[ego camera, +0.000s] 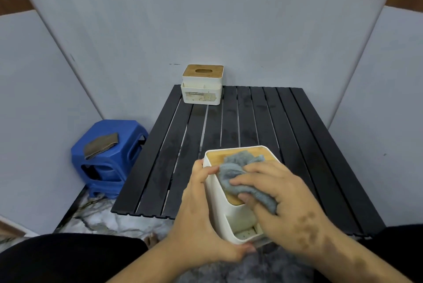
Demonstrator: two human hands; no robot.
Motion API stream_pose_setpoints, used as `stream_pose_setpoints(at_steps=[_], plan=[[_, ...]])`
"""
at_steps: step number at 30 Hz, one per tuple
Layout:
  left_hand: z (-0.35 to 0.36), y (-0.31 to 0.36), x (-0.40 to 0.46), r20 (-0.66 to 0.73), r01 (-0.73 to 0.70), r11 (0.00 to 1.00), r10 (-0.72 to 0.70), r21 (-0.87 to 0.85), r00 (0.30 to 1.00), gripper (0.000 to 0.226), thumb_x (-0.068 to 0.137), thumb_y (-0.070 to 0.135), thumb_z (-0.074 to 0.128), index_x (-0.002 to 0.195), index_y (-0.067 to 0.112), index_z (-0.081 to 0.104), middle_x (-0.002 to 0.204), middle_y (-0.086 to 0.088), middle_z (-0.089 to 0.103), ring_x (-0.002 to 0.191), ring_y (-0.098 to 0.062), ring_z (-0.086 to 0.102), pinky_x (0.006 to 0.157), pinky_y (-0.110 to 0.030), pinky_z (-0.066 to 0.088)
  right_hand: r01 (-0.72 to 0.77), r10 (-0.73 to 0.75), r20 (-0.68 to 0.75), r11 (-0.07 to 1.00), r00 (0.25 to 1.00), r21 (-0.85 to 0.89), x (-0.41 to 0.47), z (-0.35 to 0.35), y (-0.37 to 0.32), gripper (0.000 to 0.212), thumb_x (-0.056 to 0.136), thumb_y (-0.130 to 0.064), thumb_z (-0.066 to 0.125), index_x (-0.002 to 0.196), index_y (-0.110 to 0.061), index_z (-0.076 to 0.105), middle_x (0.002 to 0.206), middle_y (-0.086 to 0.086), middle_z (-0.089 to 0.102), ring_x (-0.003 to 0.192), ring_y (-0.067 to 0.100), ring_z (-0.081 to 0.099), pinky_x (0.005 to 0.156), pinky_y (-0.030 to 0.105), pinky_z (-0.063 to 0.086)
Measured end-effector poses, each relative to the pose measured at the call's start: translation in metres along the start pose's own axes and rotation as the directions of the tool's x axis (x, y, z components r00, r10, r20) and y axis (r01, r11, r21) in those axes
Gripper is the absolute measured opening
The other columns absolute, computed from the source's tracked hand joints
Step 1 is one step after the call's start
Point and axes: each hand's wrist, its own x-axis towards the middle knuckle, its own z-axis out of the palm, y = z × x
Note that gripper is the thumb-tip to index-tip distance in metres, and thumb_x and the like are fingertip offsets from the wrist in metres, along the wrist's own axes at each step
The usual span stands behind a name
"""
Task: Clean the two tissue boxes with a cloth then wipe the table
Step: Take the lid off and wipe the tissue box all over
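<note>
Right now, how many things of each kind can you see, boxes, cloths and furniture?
Tissue boxes: 2, the near tissue box held by the left hand, and the far tissue box.
Cloths: 2, the grey cloth pressed under the right hand, and the brown cloth folded on the stool.
Tables: 1, the black slatted table.
Stools: 1, the blue stool.
Total: 6.

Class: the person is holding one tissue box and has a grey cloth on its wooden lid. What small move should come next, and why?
Probably sweep the grey cloth further across the wooden lid: the right hand presses it there, while the left hand grips the near tissue box.
</note>
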Motion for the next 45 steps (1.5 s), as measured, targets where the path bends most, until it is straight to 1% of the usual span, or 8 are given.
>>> stream_pose_setpoints(at_steps=[5, 11, 16, 19, 28, 34, 38, 45], plan=[[0.000, 0.007, 0.003, 0.002, -0.006, 1.000, 0.006, 0.008, 1.000, 0.139, 0.043, 0.053, 0.101, 0.151, 0.045, 0.015, 0.166, 0.004, 0.011, 0.150, -0.024, 0.032, 0.116, -0.054, 0.040, -0.270, 0.245, -0.154, 0.947, 0.957, -0.173, 0.019, -0.018, 0.037, 0.023, 0.076, -0.004, 0.081, 0.089, -0.023, 0.077, 0.093, -0.013, 0.067, 0.090, 0.002, 0.054, 0.092, 0.039, 0.048], [0.001, 0.006, 0.004, -0.031, 0.036, 0.999, -0.037, -0.031, 0.999, 0.133, 0.041, 0.070, 0.095, 0.147, 0.053, 0.016, 0.164, 0.004, 0.026, 0.146, -0.024, 0.041, 0.113, -0.053, 0.043, -0.065, 0.066, 0.055, 0.998, 0.996, -0.020, 0.046, 0.008, 0.005, 0.018, 0.079, -0.016, 0.076, 0.096, -0.020, 0.078, 0.095, -0.012, 0.067, 0.097, -0.012, 0.050, 0.093, 0.011, 0.035], [-0.002, 0.016, 0.007, -0.036, 0.023, 0.999, -0.024, -0.025, 0.999, 0.126, 0.041, 0.061, 0.095, 0.139, 0.063, 0.015, 0.156, 0.023, 0.024, 0.142, -0.009, 0.040, 0.113, -0.045, 0.045, -0.348, 0.359, 0.024, 0.917, 0.933, -0.193, 0.064, -0.015, 0.031, 0.017, 0.089, -0.016, 0.073, 0.104, -0.022, 0.077, 0.105, -0.005, 0.066, 0.097, 0.009, 0.056, 0.100, 0.027, 0.044], [0.000, 0.016, 0.010, -0.048, 0.021, 0.999, -0.023, -0.043, 0.999, 0.124, 0.042, 0.055, 0.096, 0.137, 0.063, 0.017, 0.155, 0.018, 0.028, 0.141, -0.010, 0.042, 0.112, -0.044, 0.045, -0.240, 0.256, 0.065, 0.952, 0.964, -0.188, 0.063, -0.002, 0.012, 0.017, 0.086, -0.012, 0.074, 0.101, -0.019, 0.078, 0.105, -0.001, 0.071, 0.101, 0.017, 0.061, 0.101, 0.033, 0.043], [-0.004, 0.011, 0.019, -0.038, 0.076, 0.986, -0.083, -0.146, 0.996, 0.127, 0.044, 0.052, 0.098, 0.143, 0.053, 0.020, 0.144, 0.016, 0.046, 0.131, -0.006, 0.053, 0.106, -0.035, 0.051, -0.262, 0.340, 0.208, 0.908, 0.917, -0.328, 0.073, -0.039, 0.054, 0.026, 0.088, -0.002, 0.069, 0.105, -0.021, 0.077, 0.104, -0.010, 0.061, 0.102, 0.011, 0.058, 0.094, 0.013, 0.039], [-0.010, 0.013, 0.041, -0.097, 0.118, 0.952, -0.150, -0.283, 0.984, 0.112, 0.048, 0.053, 0.091, 0.142, 0.045, 0.031, 0.135, 0.022, 0.056, 0.121, 0.004, 0.058, 0.090, -0.016, 0.053, -0.425, 0.438, -0.052, 0.891, 0.898, 0.160, 0.021, -0.071, 0.068, 0.031, 0.090, -0.007, 0.069, 0.096, -0.037, 0.074, 0.093, -0.016, 0.074, 0.089, 0.001, 0.068, 0.072, 0.010, 0.053], [-0.013, 0.012, 0.064, -0.100, 0.222, 0.864, -0.296, -0.452, 0.950, 0.105, 0.052, 0.061, 0.084, 0.143, 0.044, 0.035, 0.133, 0.002, 0.064, 0.112, -0.010, 0.070, 0.087, -0.027, 0.059, -0.358, 0.477, -0.123, 0.784, 0.870, 0.508, -0.002, -0.061, 0.063, 0.024, 0.083, -0.027, 0.069, 0.105, -0.035, 0.074, 0.093, 0.005, 0.074, 0.072, 0.030, 0.061, 0.053, 0.030, 0.051], [-0.023, 0.012, 0.080, -0.026, 0.248, 0.806, -0.310, -0.538, 0.950, 0.087, 0.067, 0.080, 0.072, 0.144, 0.051, 0.044, 0.140, 0.011, 0.063, 0.116, -0.009, 0.070, 0.082, -0.026, 0.061, -0.337, 0.438, -0.115, 0.810, 0.891, 0.480, 0.014, -0.036, 0.058, 0.059, 0.081, -0.014, 0.073, 0.137, -0.026, 0.057, 0.133, -0.023, 0.060, 0.119, -0.001, 0.060, 0.092, 0.019, 0.053]])
